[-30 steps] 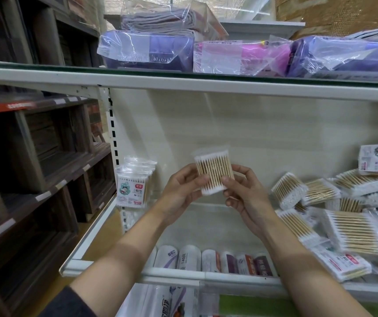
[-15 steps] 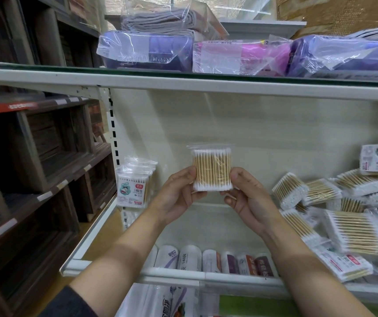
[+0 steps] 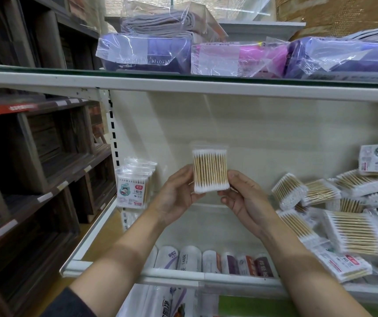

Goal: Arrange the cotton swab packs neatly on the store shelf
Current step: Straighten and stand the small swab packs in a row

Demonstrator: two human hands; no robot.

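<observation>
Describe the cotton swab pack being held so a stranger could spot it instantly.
Look under the long white shelf edge, at the pale back panel. The swab pack is upright there, raised between left hand and right hand, unlike the heaped packs.

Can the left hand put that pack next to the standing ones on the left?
Probably yes. The left hand and right hand hold the pack, and only bare shelf shows between it and the standing row.

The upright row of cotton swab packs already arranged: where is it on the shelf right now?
In the head view, the upright row stands at the shelf's far left by the slotted upright, left of both hands.
</observation>
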